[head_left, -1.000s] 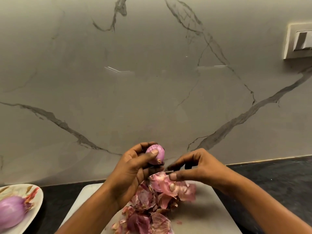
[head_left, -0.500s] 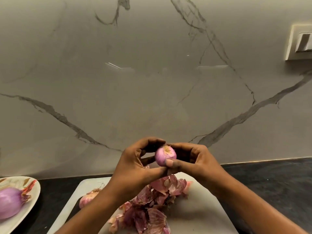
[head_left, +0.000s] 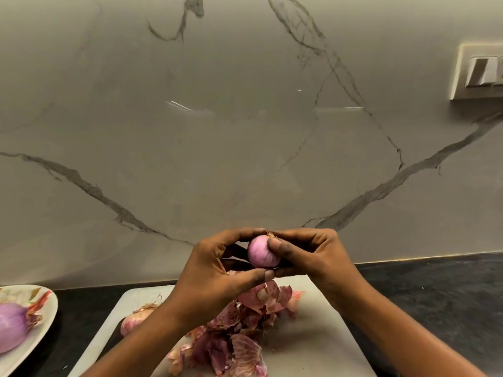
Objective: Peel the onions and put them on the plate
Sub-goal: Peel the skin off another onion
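**Small onion held in both hands above the peelings, near done**

At 6 o'clock a heap of dry skins lies on the white cutting board, with an unpeeled onion at 7 o'clock beside the left forearm, and at 8 o'clock the plate carries one peeled onion. Above the board's far edge the left hand and right hand both curl round the small onion, thumbs pressing its near side and fingers arched over its root tuft. It looks light, firm and, once bared, smooth and probably slippery, so cupping it across the middle should serve better than a fingertip pinch. Beyond stands the marble wall, with a switch at 2 o'clock.
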The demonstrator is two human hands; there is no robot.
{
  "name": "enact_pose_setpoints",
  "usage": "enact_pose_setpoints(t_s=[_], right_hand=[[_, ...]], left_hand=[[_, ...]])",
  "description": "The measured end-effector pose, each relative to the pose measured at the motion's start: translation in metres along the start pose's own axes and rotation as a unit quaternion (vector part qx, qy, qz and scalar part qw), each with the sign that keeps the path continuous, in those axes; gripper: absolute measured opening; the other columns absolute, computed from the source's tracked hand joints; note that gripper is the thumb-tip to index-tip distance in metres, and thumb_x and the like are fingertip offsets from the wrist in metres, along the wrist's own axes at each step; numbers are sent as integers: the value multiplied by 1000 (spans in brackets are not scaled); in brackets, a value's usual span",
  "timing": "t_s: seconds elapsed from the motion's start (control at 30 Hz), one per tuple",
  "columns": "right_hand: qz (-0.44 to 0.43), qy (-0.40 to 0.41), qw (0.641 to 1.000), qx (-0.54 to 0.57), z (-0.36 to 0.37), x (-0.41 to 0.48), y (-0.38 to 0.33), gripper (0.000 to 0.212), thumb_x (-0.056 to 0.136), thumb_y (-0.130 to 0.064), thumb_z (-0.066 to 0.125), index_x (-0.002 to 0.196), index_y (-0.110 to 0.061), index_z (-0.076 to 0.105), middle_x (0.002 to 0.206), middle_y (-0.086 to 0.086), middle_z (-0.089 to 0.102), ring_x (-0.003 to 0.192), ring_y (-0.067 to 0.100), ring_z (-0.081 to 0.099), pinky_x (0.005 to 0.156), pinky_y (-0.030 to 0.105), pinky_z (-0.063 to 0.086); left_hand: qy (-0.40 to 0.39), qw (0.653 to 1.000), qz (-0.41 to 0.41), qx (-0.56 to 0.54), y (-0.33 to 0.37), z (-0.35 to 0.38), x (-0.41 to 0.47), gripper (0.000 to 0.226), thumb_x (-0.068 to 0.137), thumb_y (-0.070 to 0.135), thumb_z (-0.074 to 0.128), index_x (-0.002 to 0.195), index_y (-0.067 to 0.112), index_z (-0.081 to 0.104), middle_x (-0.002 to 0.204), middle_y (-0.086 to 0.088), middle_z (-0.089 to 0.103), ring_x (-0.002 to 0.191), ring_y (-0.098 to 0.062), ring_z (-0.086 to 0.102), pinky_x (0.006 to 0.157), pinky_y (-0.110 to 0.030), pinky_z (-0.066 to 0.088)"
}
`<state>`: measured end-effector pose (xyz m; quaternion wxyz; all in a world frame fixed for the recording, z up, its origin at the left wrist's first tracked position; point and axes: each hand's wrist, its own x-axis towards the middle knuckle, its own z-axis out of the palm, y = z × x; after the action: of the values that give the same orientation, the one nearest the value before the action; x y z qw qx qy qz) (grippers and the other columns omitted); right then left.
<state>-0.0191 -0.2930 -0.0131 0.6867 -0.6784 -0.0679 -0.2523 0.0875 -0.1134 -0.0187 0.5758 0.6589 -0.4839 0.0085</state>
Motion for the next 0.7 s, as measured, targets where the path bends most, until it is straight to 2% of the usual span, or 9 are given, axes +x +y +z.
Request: enact_pose_setpoints(t_s=[0.17,0.3,0.4,0.53,0.63,0.7], right_hand=[[-55,23,994,-87,-1,-1,5,21,83,-20,78,103,-17,84,96,10,82,83,33,80,65,40,66],[-88,51,982,-160,-3,-2,10,20,85,-23,78,104,-18,83,94,4,82,79,27,80,60,35,64],[-115,54,972,-199,-2,-3,11,16,91,-24,74,104,-23,82,91,0,81,76,25,79,58,38,65],[-106,58,975,-185,0,-3,10,13,96,-16,71,99,-23,82,84,5,80,71,27,78,62,43,66],[-86,58,982,-157,0,-2,9,16,97,-11,70,97,-21,82,83,9,80,71,28,78,63,38,66],[-68,65,988,-123,0,-2,8,13,97,-9,68,99,-13,81,85,11,80,73,28,79,63,34,65]], left_hand=[[-6,1000,-14,11,-5,0,-1,59,74,12,95,127,24,73,110,4,80,100,-21,79,86,-39,65],[-14,1000,-20,11,-7,1,-1,56,76,12,94,126,25,73,109,6,81,100,-18,79,87,-37,65],[-23,999,-26,3,-4,2,-2,54,76,18,93,127,24,73,110,6,81,101,-18,79,87,-35,65],[-36,998,-32,-26,-2,0,-1,50,78,17,90,126,21,74,111,3,81,103,-20,79,88,-36,65],[-47,997,-40,-52,-2,-1,-1,47,80,15,88,125,19,76,113,0,81,107,-22,77,92,-39,64],[-47,993,-55,-92,-2,-4,0,47,79,11,86,125,17,75,115,-2,81,110,-22,77,92,-34,63]])
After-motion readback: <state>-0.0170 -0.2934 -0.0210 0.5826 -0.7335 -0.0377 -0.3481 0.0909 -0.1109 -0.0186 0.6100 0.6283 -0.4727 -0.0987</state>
